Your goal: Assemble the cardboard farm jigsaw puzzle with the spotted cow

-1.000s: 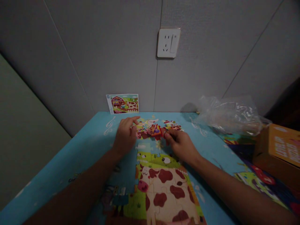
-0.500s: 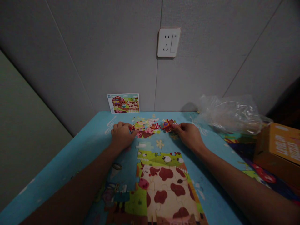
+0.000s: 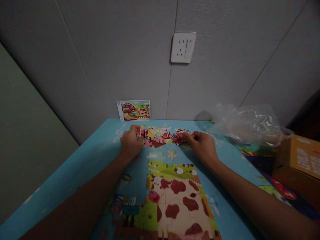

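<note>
Both hands are at the loose jigsaw pieces (image 3: 158, 134) heaped at the far side of the blue table. My left hand (image 3: 131, 141) is closed at the left end of the heap, with a red and blue puzzle piece showing between thumb and fingers. On the right, my right hand (image 3: 203, 145) pinches a dark red puzzle piece (image 3: 179, 136) low over other pieces. Nearer to me lies a partly joined jigsaw puzzle (image 3: 176, 200), showing a brown-spotted cow, sheep and green grass. My left forearm hides part of its left side.
A picture card (image 3: 135, 110) of the farm scene leans against the grey wall. A crumpled clear plastic bag (image 3: 250, 125) and an orange box (image 3: 297, 160) stand at the right. A socket plate (image 3: 183, 47) is on the wall. The table (image 3: 75, 166) has printed pictures.
My left hand's fingers have lifted and turned, and a puzzle piece now shows in them. My right hand stays at the right end of the heap. The view has shifted slightly.
</note>
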Demonstrator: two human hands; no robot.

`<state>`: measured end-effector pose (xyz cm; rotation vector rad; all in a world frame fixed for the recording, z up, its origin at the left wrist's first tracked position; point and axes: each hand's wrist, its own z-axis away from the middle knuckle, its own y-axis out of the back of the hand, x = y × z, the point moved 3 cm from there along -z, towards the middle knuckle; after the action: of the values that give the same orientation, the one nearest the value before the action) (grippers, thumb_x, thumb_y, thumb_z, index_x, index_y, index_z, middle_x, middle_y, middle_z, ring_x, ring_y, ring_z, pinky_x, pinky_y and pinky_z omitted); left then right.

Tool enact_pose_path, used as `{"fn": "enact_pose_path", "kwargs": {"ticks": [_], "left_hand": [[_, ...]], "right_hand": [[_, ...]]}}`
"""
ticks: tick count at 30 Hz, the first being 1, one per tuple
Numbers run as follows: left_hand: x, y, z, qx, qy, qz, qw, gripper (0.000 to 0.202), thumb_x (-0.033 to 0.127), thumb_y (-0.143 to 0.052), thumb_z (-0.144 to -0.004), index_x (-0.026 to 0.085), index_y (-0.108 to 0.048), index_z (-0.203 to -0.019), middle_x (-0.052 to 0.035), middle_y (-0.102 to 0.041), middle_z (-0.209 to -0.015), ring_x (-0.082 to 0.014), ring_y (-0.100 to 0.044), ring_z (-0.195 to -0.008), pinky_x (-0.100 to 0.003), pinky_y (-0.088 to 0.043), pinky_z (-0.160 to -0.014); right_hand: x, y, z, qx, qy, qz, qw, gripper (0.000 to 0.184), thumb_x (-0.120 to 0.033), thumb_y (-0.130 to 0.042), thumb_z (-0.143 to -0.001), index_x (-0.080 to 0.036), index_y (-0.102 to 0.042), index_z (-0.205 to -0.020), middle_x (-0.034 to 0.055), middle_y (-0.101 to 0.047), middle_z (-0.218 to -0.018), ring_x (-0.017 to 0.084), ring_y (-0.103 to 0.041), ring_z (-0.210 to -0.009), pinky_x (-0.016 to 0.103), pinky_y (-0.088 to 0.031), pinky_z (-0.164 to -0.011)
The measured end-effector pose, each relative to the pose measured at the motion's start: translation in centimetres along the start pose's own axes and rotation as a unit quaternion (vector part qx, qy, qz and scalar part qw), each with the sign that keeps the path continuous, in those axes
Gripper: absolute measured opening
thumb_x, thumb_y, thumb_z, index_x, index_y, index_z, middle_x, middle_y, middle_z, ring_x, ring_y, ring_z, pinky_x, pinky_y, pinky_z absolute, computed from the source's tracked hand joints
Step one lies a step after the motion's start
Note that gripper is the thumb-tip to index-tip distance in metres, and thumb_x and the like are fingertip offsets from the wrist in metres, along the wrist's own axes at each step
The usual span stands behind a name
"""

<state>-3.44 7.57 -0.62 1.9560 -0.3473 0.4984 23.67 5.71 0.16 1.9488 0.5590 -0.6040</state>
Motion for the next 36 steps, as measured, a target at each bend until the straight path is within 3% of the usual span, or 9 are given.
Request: {"fn": "enact_pose_path", "kwargs": {"ticks": [4, 7, 12, 16, 19, 23, 26, 29, 36], "left_hand": [[0.1, 1.0, 0.1, 0.103, -0.015, 0.077, 0.992, 0.035, 0.026, -0.056, -0.081, 0.021, -0.053, -0.116, -0.0034, -0.064, -0.089, -0.0229, -0.062, -0.088, -0.036, -0.048, -0.082], [1.0, 1.3, 0.7, 0.117, -0.066, 0.151, 0.979, 0.035, 0.026, -0.058, -0.081, 0.022, -0.055, -0.115, -0.0027, -0.065, -0.091, -0.0206, -0.061, -0.087, -0.035, -0.048, -0.085], [3.8, 0.8, 3.1, -0.035, -0.264, 0.212, 0.94, 0.029, 0.025, -0.06, -0.083, 0.023, -0.062, -0.112, -0.005, -0.066, -0.101, -0.0208, -0.06, -0.094, -0.037, -0.047, -0.089], [5.2, 0.2, 4.8, -0.154, -0.395, 0.188, 0.886, 0.032, 0.023, -0.055, -0.088, 0.027, -0.062, -0.119, -0.0035, -0.068, -0.099, -0.0199, -0.057, -0.095, -0.035, -0.046, -0.09], [4.6, 0.0, 3.9, -0.115, -0.335, 0.177, 0.918, 0.043, 0.023, -0.057, -0.087, 0.025, -0.055, -0.129, -0.0039, -0.068, -0.097, -0.02, -0.057, -0.094, -0.035, -0.045, -0.092], [2.2, -0.1, 1.5, -0.004, -0.138, 0.077, 0.988, 0.044, 0.021, -0.06, -0.081, 0.018, -0.059, -0.125, -0.0087, -0.066, -0.104, -0.025, -0.055, -0.103, -0.04, -0.042, -0.097], [0.6, -0.7, 0.6, -0.032, 0.004, -0.039, 0.999, 0.048, 0.041, -0.067, -0.074, 0.021, -0.066, -0.118, -0.0135, -0.061, -0.114, -0.035, -0.051, -0.112, -0.051, -0.039, -0.097], [0.3, -1.1, 0.4, -0.061, 0.018, -0.07, 0.996, 0.044, 0.05, -0.067, -0.072, 0.026, -0.071, -0.108, -0.0117, -0.06, -0.116, -0.0355, -0.049, -0.116, -0.053, -0.036, -0.097], [0.8, -1.3, 0.6, -0.092, -0.025, -0.029, 0.995, 0.02, 0.035, -0.066, -0.073, 0.026, -0.07, -0.09, -0.0042, -0.064, -0.11, -0.0288, -0.052, -0.111, -0.047, -0.036, -0.095]], "right_hand": [[-1.2, 0.1, 0.9, 0.001, 0.046, -0.044, 0.998, 0.048, -0.052, -0.052, -0.086, -0.019, -0.047, -0.051, -0.0027, -0.042, -0.045, 0.01, -0.034, -0.046, 0.028, -0.025, -0.051], [-2.1, -0.3, 1.7, -0.056, 0.108, -0.076, 0.99, 0.045, -0.048, -0.052, -0.087, -0.019, -0.046, -0.053, -0.004, -0.039, -0.048, 0.009, -0.033, -0.048, 0.027, -0.026, -0.052], [-3.4, -1.3, 3.2, -0.2, 0.151, -0.153, 0.956, 0.029, -0.044, -0.052, -0.088, -0.017, -0.062, -0.091, -0.0053, -0.047, -0.055, 0.01, -0.04, -0.05, 0.024, -0.03, -0.051], [-4.0, -1.7, 3.9, -0.25, 0.195, -0.123, 0.94, 0.031, -0.043, -0.046, -0.091, -0.017, -0.057, -0.076, -0.0026, -0.05, -0.059, 0.011, -0.042, -0.052, 0.024, -0.03, -0.052], [-3.5, -1.7, 3.5, -0.222, 0.177, -0.1, 0.954, 0.03, -0.038, -0.04, -0.092, -0.019, -0.05, -0.072, -0.0012, -0.052, -0.059, 0.012, -0.044, -0.053, 0.025, -0.031, -0.053], [-2.3, -1.7, 2.3, -0.156, 0.103, -0.069, 0.98, 0.032, -0.038, -0.041, -0.09, -0.019, -0.051, -0.066, 0.0012, -0.055, -0.059, 0.014, -0.048, -0.054, 0.026, -0.032, -0.056], [-1.4, -1.6, 1.5, -0.136, 0.045, -0.018, 0.989, 0.038, -0.042, -0.045, -0.089, -0.019, -0.054, -0.06, 0.0015, -0.055, -0.053, 0.013, -0.048, -0.05, 0.027, -0.03, -0.054], [-0.9, -1.5, 0.9, -0.133, 0.018, 0.028, 0.991, 0.038, -0.043, -0.047, -0.088, -0.017, -0.06, -0.064, 0.0027, -0.059, -0.053, 0.014, -0.049, -0.049, 0.027, -0.028, -0.053], [-0.1, -1.6, 0.0, -0.122, 0.019, 0.092, 0.988, 0.045, -0.052, -0.048, -0.088, -0.017, -0.069, -0.069, 0.0045, -0.061, -0.056, 0.014, -0.048, -0.05, 0.028, -0.024, -0.052]]}}
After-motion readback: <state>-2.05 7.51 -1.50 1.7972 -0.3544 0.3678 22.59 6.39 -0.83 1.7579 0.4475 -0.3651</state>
